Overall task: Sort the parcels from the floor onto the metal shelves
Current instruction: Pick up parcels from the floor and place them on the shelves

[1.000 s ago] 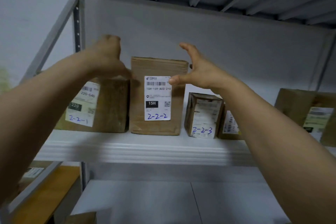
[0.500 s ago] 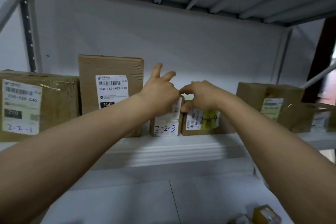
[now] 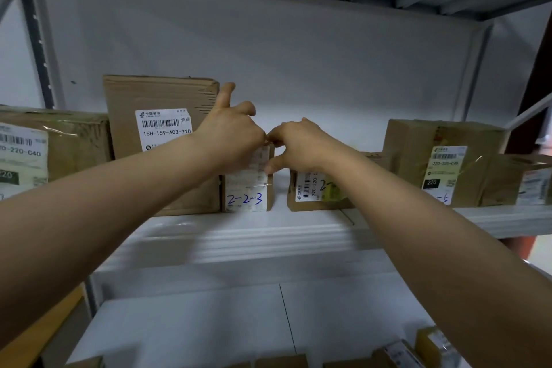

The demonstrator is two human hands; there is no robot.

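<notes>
On the middle of the shelf (image 3: 268, 236), near its front edge, both hands have come off the tall parcel (image 3: 161, 98) they framed a second ago and now work the small parcel (image 3: 248, 191) marked 2-2-3. It now stands flush against the tall one, and a gap has opened between it and the next parcel (image 3: 306, 190) to its right — so I judge the row is being tidied, not filled. The right hand (image 3: 298, 145) pinches the small parcel's top right corner, thumb on its side and fingers curled over the top. The left hand (image 3: 230, 134) covers its upper left with one finger raised; whether the hidden fingers grip, I cannot tell. Parcels are brown corrugated card, square-edged, some creased and bound in glossy tape, with white paper labels and blue handwriting. The shelf is smooth, pale painted metal — ribbed along its front.
</notes>
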